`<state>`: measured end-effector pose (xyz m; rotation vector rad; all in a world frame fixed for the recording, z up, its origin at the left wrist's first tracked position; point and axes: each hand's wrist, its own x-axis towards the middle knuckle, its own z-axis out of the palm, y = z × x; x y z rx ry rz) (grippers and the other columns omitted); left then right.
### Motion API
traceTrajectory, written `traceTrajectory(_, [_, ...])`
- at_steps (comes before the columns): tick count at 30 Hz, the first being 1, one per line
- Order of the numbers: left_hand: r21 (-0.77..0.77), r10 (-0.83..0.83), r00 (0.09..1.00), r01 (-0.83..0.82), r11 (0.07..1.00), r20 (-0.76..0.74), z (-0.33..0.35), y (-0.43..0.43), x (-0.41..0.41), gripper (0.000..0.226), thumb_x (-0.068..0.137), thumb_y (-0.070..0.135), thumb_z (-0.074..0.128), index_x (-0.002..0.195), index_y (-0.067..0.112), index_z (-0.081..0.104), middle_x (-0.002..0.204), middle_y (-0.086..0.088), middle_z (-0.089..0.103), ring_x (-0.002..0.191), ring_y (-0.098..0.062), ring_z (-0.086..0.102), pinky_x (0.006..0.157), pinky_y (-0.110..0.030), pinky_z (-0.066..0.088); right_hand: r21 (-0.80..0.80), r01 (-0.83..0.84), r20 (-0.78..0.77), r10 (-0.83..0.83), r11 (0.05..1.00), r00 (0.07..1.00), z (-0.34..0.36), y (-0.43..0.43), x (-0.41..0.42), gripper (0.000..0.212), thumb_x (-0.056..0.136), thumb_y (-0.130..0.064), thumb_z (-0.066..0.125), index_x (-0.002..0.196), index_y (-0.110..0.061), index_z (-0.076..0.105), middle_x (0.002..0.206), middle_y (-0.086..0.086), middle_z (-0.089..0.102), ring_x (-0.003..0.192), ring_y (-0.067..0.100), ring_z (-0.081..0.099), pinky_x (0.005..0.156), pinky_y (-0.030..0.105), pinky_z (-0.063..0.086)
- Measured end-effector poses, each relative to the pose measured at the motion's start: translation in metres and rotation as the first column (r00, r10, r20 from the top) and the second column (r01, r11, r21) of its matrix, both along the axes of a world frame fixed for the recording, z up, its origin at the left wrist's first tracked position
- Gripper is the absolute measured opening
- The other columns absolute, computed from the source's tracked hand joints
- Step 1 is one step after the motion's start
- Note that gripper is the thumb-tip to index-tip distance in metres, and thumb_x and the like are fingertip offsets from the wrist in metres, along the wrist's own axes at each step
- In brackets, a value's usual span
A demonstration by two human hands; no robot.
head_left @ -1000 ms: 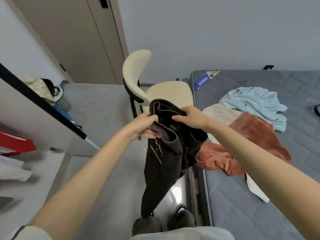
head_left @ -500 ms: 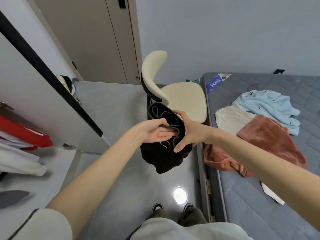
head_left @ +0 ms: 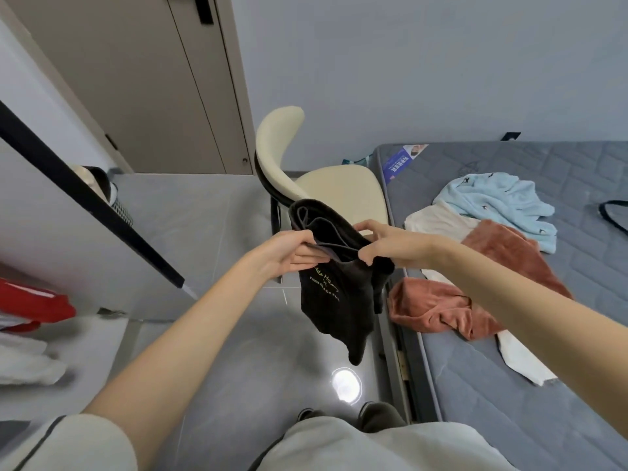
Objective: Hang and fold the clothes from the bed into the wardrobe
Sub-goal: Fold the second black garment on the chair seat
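Your left hand [head_left: 292, 254] and right hand [head_left: 390, 244] both pinch the black garment [head_left: 334, 294]'s top edge. Bunched a moment ago, it now hangs doubled over the floor, just off the bed [head_left: 509, 385]'s left edge. Fold looks half done.

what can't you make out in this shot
Head view:
Black garment: bunched between left hand and right hand, type unclear; its gold print is too small to read.
White garment: mostly under the rust garment.
Red item and white clothes at left: blurred, cut off by the left edge.
Black strap: cut off by the right edge.
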<state>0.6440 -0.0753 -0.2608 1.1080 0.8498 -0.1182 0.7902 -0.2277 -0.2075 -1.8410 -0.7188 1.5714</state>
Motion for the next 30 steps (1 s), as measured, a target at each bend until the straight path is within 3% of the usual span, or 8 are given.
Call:
traceTrajectory(4, [-0.003, -0.005, 1.0, 0.005, 1.0, -0.023, -0.008, 0.001, 0.002, 0.017, 0.085, 0.012, 0.054, 0.089, 0.011, 0.071, 0.088, -0.01, 0.075, 0.084, -0.015, 0.073, 0.073, -0.024, 0.052, -0.019, 0.093, -0.106, -0.094, 0.996, 0.99, -0.015, -0.005, -0.002, 0.049, 0.077, 0.01, 0.032, 0.119, -0.011, 0.046, 0.098, 0.011, 0.054, 0.083, 0.025, 0.054, 0.07, 0.036, 0.044])
traceTrajectory(8, [-0.003, -0.017, 1.0, 0.017, 1.0, -0.026, -0.013, 0.0, 0.004, 0.016, 0.086, 0.012, 0.055, 0.091, 0.012, 0.07, 0.089, -0.009, 0.075, 0.084, -0.015, 0.073, 0.073, -0.023, 0.052, 0.08, -0.071, -0.061, 0.076, 0.994, 0.995, -0.029, -0.017, 0.0, 0.085, 0.075, 0.021, 0.049, 0.139, -0.029, 0.024, 0.126, 0.003, 0.055, 0.098, 0.019, 0.058, 0.069, 0.032, 0.052])
traceTrajectory(11, [0.018, -0.032, 0.999, 0.032, 0.999, -0.019, -0.013, -0.001, 0.005, 0.016, 0.087, 0.011, 0.054, 0.095, 0.012, 0.067, 0.089, -0.01, 0.075, 0.085, -0.016, 0.073, 0.08, -0.026, 0.053, 0.136, -0.149, 0.059, 0.142, 0.979, 0.988, -0.033, -0.018, -0.003, 0.099, 0.071, 0.024, 0.052, 0.142, -0.032, 0.015, 0.123, 0.004, 0.055, 0.092, 0.014, 0.059, 0.061, 0.022, 0.05])
traceTrajectory(16, [0.179, -0.069, 0.997, 0.075, 0.981, -0.039, -0.004, 0.0, 0.007, 0.018, 0.087, 0.008, 0.052, 0.103, 0.011, 0.059, 0.088, -0.011, 0.075, 0.083, -0.018, 0.073, 0.066, -0.021, 0.057, 0.123, 0.138, 0.077, -0.148, 0.983, 0.986, -0.035, -0.017, 0.003, 0.069, 0.078, 0.021, 0.043, 0.133, -0.018, 0.031, 0.109, 0.018, 0.059, 0.082, 0.028, 0.053, 0.061, 0.034, 0.043])
traceTrajectory(19, [0.221, -0.116, 0.991, 0.127, 0.967, -0.063, -0.001, -0.001, 0.007, 0.018, 0.088, 0.009, 0.053, 0.104, 0.011, 0.06, 0.088, -0.012, 0.075, 0.083, -0.019, 0.073, 0.062, -0.019, 0.056, 0.155, 0.258, 0.088, -0.273, 0.954, 0.958, -0.026, -0.01, 0.009, 0.052, 0.084, 0.016, 0.046, 0.127, -0.012, 0.041, 0.105, 0.014, 0.063, 0.076, 0.021, 0.061, 0.061, 0.03, 0.052])
traceTrajectory(25, [0.149, -0.01, 0.997, 0.021, 0.989, -0.074, -0.013, -0.005, 0.01, 0.011, 0.085, 0.01, 0.056, 0.095, 0.013, 0.059, 0.085, -0.011, 0.075, 0.081, -0.019, 0.073, 0.066, -0.024, 0.056, 0.184, 0.028, 0.197, -0.064, 0.983, 0.978, -0.022, -0.007, -0.008, 0.048, 0.086, 0.013, 0.044, 0.125, -0.014, 0.042, 0.119, 0.011, 0.062, 0.091, 0.017, 0.061, 0.07, 0.022, 0.052])
traceTrajectory(28, [0.074, 0.029, 0.996, -0.023, 0.997, -0.085, -0.016, -0.004, 0.01, 0.012, 0.084, 0.01, 0.055, 0.09, 0.011, 0.066, 0.083, -0.01, 0.075, 0.077, -0.016, 0.073, 0.077, -0.027, 0.055, 0.201, -0.054, 0.23, 0.006, 0.978, 0.973, -0.026, -0.013, -0.014, 0.051, 0.085, 0.017, 0.041, 0.126, -0.012, 0.041, 0.126, 0.016, 0.058, 0.103, 0.024, 0.059, 0.088, 0.033, 0.051])
traceTrajectory(30, [0.035, 0.051, 0.994, -0.048, 0.998, -0.095, -0.015, -0.007, 0.011, 0.013, 0.085, 0.011, 0.054, 0.086, 0.011, 0.068, 0.079, -0.007, 0.075, 0.071, -0.012, 0.073, 0.07, -0.023, 0.053, 0.173, -0.048, 0.204, 0.012, 0.984, 0.979, -0.029, -0.016, -0.017, 0.049, 0.088, 0.013, 0.044, 0.129, -0.014, 0.039, 0.124, 0.02, 0.058, 0.108, 0.03, 0.059, 0.092, 0.038, 0.049])
